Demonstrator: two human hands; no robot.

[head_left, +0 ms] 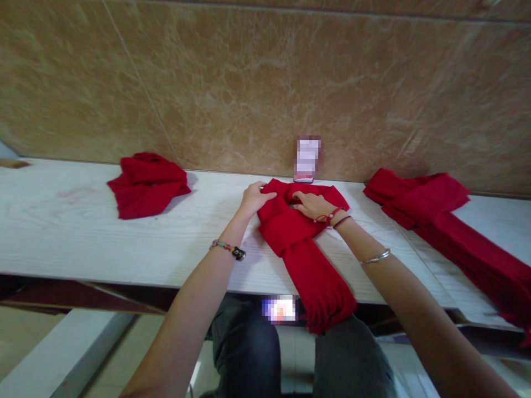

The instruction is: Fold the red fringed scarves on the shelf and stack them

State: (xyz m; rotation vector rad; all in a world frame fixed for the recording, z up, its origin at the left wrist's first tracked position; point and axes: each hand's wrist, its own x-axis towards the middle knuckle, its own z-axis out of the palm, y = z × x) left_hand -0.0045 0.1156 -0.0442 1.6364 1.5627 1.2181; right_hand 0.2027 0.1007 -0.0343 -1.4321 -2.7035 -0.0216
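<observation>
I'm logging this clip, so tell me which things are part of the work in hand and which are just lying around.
In hand:
middle red scarf
left hand, gripping its edge
right hand, flat on it

Lying about:
folded red scarf
long red scarves
phone against the wall

Left hand (252, 198) grips the left edge of the red scarf (298, 243) on the white table (83, 232); right hand (313, 205) lies flat on its folded top. Scarf's fringed end hangs over the table's front edge. Folded red scarf (146, 183) far left, long red scarf (448, 221) at right. Phone (306, 159) leans against the brown wall (249, 83) behind.
</observation>
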